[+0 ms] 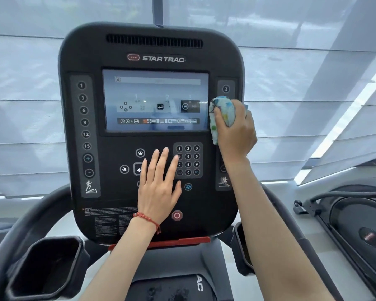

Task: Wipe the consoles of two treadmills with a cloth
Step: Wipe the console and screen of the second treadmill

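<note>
Black upright treadmill console [152,53], lit screen, bunched patterned cloth [220,114] against its right edge

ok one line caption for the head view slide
Right hand wipes treadmill console beside its screen with a cloth; left hand rests flat below.

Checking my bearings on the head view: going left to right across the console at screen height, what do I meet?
Left button strip → screen → cloth, gripped by the right hand at the screen's right edge.

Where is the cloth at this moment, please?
In the head view the cloth is bunched in the right hand, pressed on the right side of the console, beside the screen's right edge and above the number keypad.
</note>
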The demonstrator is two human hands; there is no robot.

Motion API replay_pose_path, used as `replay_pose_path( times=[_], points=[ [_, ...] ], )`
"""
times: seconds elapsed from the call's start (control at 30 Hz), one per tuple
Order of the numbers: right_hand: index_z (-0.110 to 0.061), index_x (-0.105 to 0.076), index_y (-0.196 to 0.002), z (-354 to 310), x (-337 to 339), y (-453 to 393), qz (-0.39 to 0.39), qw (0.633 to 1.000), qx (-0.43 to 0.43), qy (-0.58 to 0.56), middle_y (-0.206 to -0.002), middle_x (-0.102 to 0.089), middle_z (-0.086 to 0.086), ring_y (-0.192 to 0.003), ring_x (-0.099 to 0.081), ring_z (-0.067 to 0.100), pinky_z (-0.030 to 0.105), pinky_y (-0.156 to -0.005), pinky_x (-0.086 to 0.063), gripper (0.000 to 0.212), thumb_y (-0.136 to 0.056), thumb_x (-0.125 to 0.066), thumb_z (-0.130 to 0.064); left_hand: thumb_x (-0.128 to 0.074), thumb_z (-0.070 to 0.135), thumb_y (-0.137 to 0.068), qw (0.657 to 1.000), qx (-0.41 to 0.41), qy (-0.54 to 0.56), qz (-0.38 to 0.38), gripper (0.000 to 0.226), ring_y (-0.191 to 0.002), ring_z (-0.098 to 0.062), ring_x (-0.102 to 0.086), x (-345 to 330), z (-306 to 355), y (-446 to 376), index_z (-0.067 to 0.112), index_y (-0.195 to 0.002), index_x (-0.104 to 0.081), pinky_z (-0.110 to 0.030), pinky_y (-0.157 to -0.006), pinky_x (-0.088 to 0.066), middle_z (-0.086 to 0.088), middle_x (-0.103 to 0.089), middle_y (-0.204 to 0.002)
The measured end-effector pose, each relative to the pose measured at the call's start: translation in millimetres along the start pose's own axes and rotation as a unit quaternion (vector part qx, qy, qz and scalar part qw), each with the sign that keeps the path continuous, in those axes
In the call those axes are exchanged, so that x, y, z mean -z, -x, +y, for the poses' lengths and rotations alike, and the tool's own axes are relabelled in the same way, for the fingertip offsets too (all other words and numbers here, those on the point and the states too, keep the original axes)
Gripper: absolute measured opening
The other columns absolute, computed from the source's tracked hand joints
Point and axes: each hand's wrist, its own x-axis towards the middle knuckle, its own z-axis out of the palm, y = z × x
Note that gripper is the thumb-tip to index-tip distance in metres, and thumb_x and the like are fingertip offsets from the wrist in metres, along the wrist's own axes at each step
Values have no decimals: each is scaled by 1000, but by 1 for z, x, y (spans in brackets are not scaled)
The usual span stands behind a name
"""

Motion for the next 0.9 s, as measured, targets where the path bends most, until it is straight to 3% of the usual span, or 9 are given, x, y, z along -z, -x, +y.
replay_pose_path(
  times=[0.2,0.53,0.9],
  points=[
    [-18,-54,-119,-22,-10,-54,-27,999,-18,-8,-104,-61,10,-94,-58,28,26,-67,-33,44,-89,-52,-50,-47,28,-87,1000,18,-19,5,53,-137,-32,-26,5,-14,1,8,-137,-45,-51,-111,-23,-18,-34,-146],
    [-19,-48,-124,-52,-22,-81,-43,998,-39,12,-112,-59,9,-99,-57,26,26,-69,-35,47,-91,-45,-52,-46,30,-88,1000,18,-15,-6,54,-137,-32,-27,5,-21,0,9,-138,-44,-51,-109,-25,-17,-35,-146],
    [-19,-50,-123,-147,-72,-42,-83,995,53,12,-102,-60,8,-90,-58,21,29,-61,-39,45,-92,-44,-51,-43,30,-89,1000,16,-5,-14,53,-137,-32,-26,13,-48,8,10,-138,-38,-49,-110,-23,-18,-35,-145]
  ],
)
